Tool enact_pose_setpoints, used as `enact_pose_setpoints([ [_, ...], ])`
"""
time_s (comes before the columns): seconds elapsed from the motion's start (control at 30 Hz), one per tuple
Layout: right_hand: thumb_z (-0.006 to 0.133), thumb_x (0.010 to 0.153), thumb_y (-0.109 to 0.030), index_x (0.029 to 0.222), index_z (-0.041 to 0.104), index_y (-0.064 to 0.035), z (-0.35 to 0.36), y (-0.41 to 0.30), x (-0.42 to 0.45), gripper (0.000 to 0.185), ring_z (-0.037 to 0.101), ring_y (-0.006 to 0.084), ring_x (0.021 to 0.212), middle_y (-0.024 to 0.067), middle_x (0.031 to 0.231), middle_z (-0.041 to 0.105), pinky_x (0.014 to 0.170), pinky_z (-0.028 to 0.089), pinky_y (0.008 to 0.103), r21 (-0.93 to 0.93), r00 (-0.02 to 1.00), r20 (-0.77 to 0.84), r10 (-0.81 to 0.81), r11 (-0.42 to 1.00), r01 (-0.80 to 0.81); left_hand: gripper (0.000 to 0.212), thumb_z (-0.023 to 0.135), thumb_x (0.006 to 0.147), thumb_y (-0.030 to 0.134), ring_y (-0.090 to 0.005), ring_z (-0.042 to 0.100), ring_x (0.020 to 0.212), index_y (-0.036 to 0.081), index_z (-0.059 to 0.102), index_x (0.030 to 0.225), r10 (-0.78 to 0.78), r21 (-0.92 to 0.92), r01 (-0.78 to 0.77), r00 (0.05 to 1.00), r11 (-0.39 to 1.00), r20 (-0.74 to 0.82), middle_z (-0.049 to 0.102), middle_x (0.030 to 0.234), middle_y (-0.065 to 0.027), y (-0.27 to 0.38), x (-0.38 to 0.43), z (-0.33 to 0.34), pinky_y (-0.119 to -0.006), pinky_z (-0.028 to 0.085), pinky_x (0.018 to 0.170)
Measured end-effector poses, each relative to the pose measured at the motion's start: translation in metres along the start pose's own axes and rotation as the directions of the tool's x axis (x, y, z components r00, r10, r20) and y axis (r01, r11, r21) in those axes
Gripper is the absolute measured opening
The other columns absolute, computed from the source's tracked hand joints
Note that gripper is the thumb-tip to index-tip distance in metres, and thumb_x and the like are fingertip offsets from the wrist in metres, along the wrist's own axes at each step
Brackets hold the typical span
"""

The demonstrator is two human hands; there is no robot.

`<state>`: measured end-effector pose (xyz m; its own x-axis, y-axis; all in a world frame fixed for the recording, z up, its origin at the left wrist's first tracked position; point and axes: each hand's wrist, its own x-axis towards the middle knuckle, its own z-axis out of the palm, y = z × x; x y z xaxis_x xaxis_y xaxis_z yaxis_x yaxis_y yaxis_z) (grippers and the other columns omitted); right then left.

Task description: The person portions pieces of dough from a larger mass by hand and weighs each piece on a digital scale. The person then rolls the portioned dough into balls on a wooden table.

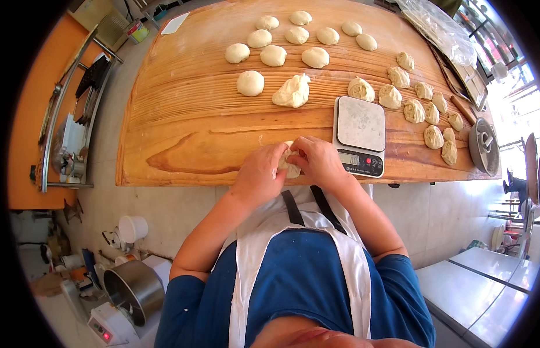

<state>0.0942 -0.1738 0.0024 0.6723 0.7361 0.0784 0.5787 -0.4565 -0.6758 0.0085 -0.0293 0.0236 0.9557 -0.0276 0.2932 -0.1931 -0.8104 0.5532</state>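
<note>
At the near edge of the wooden table (187, 130), my left hand (262, 167) and my right hand (317, 161) both hold one piece of dough (290, 167), fingers curled over it from either side. Beyond my hands lies a rough, peaked dough lump (292, 91), with a smooth dough ball (250, 83) to its left. More smooth balls (273, 55) sit farther back. A digital kitchen scale (361, 124) stands just right of my right hand, its metal plate bare. Several rough dough pieces (414, 111) are spread behind and to the right of the scale.
A metal bowl (485, 148) holding an object stands at the table's right edge, near a wooden rolling pin (463, 109). Trays and clear plastic sheeting (444, 30) are at the back right. A mixer with a steel bowl (132, 291) stands on the lower left.
</note>
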Motion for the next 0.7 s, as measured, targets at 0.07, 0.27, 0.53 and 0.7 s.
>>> enact_pose_setpoints([
  [0.07, 0.067, 0.072, -0.014, 0.094, 0.056, -0.0039, 0.006, 0.005, -0.007, 0.026, 0.057, 0.0331, 0.075, 0.0131, 0.077, 0.055, 0.063, 0.046, 0.0415, -0.025, 0.993, -0.094, -0.075, 0.997, 0.073, 0.023, 0.064, 0.07, 0.002, -0.032, 0.057, 0.084, 0.001, 0.057, 0.093, 0.139, 0.109, -0.127, 0.985, 0.986, -0.105, 0.061, 0.087, -0.0125, -0.002, -0.009, 0.005, -0.038, 0.047, 0.071],
  [0.27, 0.069, 0.071, -0.01, 0.09, 0.054, -0.0026, 0.009, -0.002, -0.017, 0.025, 0.056, 0.0347, 0.076, 0.0149, 0.078, 0.052, 0.064, 0.046, 0.0409, 0.005, 0.988, -0.109, -0.111, 0.994, 0.112, 0.027, 0.065, 0.069, 0.003, -0.0314, 0.055, 0.083, 0.003, 0.058, 0.096, 0.125, 0.113, -0.128, 0.992, 0.985, 0.028, 0.059, 0.095, -0.0112, -0.024, -0.015, 0.012, -0.038, 0.047, 0.072],
  [0.53, 0.063, 0.072, -0.005, 0.09, 0.054, -0.0004, 0.001, -0.01, 0.003, 0.021, 0.056, 0.0378, 0.08, 0.0161, 0.087, 0.056, 0.067, 0.046, 0.0416, -0.004, 0.999, 0.016, -0.03, 1.0, 0.03, 0.052, 0.061, 0.07, -0.012, -0.0222, 0.06, 0.079, 0.006, 0.049, 0.117, -0.127, -0.261, 0.109, 0.991, 0.959, -0.053, 0.059, 0.093, -0.0142, -0.013, -0.001, 0.007, -0.03, 0.051, 0.069],
  [0.7, 0.06, 0.072, -0.002, 0.091, 0.057, -0.0018, 0.003, -0.006, -0.003, 0.019, 0.057, 0.0361, 0.079, 0.0154, 0.087, 0.056, 0.068, 0.046, 0.0414, 0.11, 0.998, -0.058, -0.038, 0.993, 0.044, 0.046, 0.066, 0.069, -0.004, -0.0259, 0.06, 0.075, 0.005, 0.053, 0.113, -0.136, -0.14, 0.133, 0.99, 0.981, -0.018, 0.057, 0.086, -0.0126, -0.023, 0.008, 0.006, -0.032, 0.05, 0.066],
])
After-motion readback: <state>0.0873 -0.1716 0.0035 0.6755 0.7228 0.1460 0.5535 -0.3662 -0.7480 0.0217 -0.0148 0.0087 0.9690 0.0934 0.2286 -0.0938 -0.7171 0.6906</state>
